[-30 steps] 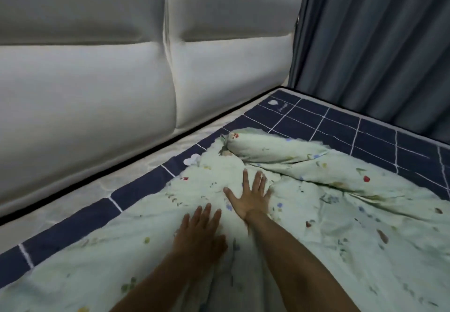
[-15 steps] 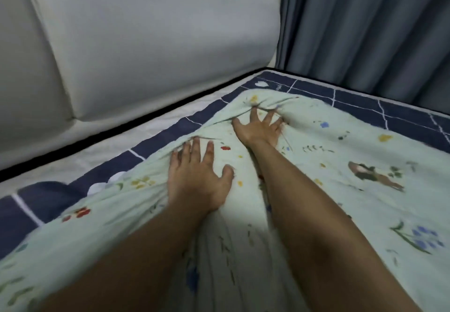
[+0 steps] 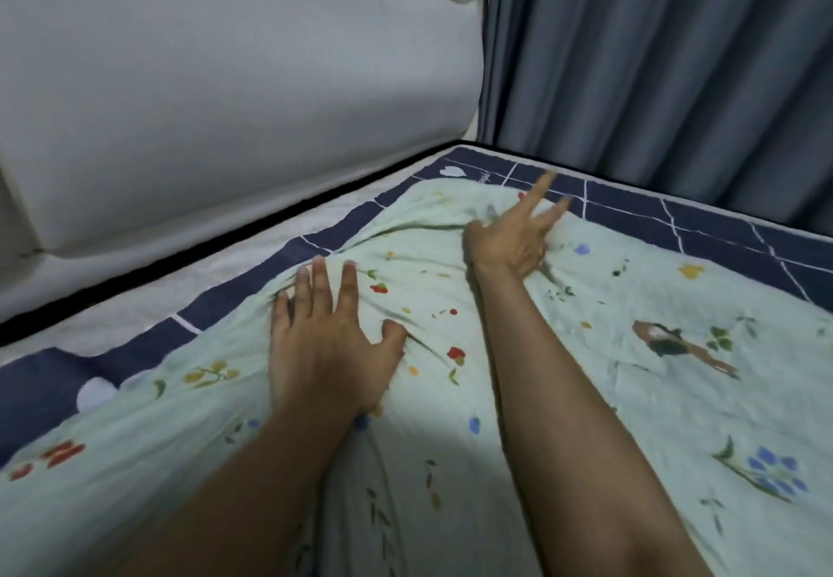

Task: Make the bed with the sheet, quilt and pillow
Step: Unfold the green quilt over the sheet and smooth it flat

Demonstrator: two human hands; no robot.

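Quilt fills lower frame over navy sheet, its top corner up-center by headboard; right hand, fingers splayed w/ tips lifting, is nearer it than flat left hand, fingers apart.

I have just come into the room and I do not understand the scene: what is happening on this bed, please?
A person is making the bed. Both hands lie with spread fingers on a pale green flowered quilt: the left hand near its edge, the right hand near its far corner. The quilt lies over a dark blue checked sheet, wrinkled around the hands. No pillow is in view.
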